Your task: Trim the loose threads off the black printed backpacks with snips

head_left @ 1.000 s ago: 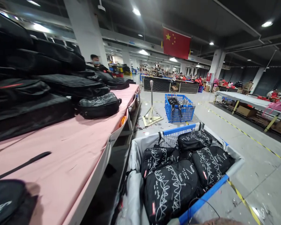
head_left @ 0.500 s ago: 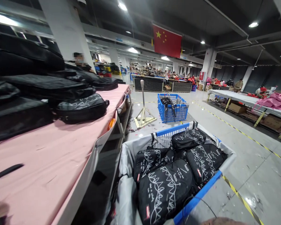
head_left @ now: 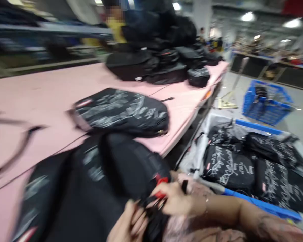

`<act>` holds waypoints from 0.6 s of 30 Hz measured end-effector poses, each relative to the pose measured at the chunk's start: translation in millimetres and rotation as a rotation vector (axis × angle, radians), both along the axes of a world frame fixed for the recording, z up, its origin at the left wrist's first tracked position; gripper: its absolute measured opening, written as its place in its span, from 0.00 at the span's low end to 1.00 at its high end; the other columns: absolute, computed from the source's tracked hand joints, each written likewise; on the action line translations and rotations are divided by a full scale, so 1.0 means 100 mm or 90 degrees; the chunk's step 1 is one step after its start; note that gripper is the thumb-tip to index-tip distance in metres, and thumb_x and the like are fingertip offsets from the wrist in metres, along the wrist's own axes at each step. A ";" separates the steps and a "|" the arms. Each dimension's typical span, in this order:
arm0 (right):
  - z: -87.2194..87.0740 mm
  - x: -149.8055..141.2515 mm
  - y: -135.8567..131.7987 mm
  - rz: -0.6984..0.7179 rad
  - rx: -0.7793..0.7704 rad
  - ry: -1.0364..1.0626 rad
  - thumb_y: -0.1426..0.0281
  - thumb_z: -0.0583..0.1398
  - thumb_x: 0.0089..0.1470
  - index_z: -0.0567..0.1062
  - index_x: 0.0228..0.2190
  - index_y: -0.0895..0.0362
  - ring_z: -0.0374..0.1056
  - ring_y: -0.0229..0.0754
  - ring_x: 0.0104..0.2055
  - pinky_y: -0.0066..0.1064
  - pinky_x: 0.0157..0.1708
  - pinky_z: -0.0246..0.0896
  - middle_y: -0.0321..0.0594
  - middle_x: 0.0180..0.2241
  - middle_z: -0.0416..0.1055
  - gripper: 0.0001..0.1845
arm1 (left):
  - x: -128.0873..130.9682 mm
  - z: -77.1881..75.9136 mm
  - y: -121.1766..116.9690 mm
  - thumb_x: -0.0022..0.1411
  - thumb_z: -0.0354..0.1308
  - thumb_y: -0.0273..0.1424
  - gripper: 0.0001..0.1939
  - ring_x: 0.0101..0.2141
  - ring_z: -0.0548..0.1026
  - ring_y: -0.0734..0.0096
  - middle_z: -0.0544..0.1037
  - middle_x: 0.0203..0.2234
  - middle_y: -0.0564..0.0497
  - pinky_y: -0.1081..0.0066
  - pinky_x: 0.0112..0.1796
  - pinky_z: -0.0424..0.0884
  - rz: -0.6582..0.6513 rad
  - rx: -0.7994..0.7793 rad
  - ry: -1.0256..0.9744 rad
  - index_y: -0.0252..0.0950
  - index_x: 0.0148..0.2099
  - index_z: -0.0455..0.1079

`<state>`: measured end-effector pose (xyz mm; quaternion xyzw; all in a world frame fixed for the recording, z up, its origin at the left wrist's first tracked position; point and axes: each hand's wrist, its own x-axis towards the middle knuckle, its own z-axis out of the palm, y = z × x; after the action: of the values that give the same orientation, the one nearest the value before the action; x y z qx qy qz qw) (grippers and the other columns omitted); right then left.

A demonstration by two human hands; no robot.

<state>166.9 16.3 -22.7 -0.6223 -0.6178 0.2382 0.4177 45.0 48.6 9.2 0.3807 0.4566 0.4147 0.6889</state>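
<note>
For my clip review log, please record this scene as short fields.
left hand: closed on dark strapping
right hand: holding red item, too blurred to identify
beneath hands: black bag
pink table: patterned bag beyond black bag; bag pile farther back
right side: lined blue basket containing patterned bags

Both hands were working close together, their fingers bent inward and blurred. The left hand [head_left: 131, 222] sat just past six o'clock, thumb raised and fingers curled. The right hand [head_left: 173, 198] sat between five and six, its braceleted wrist [head_left: 204, 204] leading to a forearm [head_left: 224, 207] stretched toward four o'clock.
</note>
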 end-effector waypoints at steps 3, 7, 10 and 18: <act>-0.03 0.04 0.02 0.008 -0.007 0.078 0.71 0.55 0.46 0.69 0.30 0.60 0.60 0.32 0.26 0.22 0.27 0.54 0.36 0.25 0.66 0.07 | -0.09 -0.05 -0.11 0.33 0.69 0.43 0.27 0.19 0.56 0.85 0.61 0.18 0.55 0.81 0.19 0.52 0.039 -0.188 -0.049 0.28 0.30 0.64; 0.15 0.08 -0.01 0.052 -0.040 0.126 0.71 0.58 0.44 0.67 0.27 0.61 0.58 0.31 0.27 0.22 0.28 0.54 0.36 0.25 0.63 0.06 | -0.02 -0.08 -0.17 0.34 0.69 0.39 0.24 0.19 0.54 0.87 0.62 0.17 0.56 0.82 0.20 0.49 0.079 -0.150 -0.054 0.26 0.31 0.68; 0.24 0.14 -0.04 0.098 -0.133 0.207 0.69 0.61 0.42 0.67 0.33 0.60 0.58 0.31 0.30 0.21 0.29 0.55 0.37 0.30 0.63 0.14 | -0.04 -0.12 -0.25 0.37 0.68 0.37 0.23 0.22 0.59 0.85 0.67 0.22 0.52 0.82 0.24 0.56 0.084 -0.118 -0.054 0.27 0.34 0.70; 0.29 0.42 -0.16 0.111 -0.109 0.110 0.62 0.53 0.56 0.68 0.41 0.59 0.60 0.34 0.39 0.25 0.39 0.54 0.40 0.37 0.65 0.15 | -0.07 -0.29 -0.30 0.44 0.65 0.35 0.17 0.28 0.62 0.80 0.68 0.28 0.50 0.80 0.30 0.60 0.107 -0.022 -0.074 0.32 0.36 0.74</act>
<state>209.0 -0.1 6.5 -0.5766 -0.6086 0.3784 0.3924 37.7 18.9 -20.0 0.3044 0.4530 0.4850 0.6833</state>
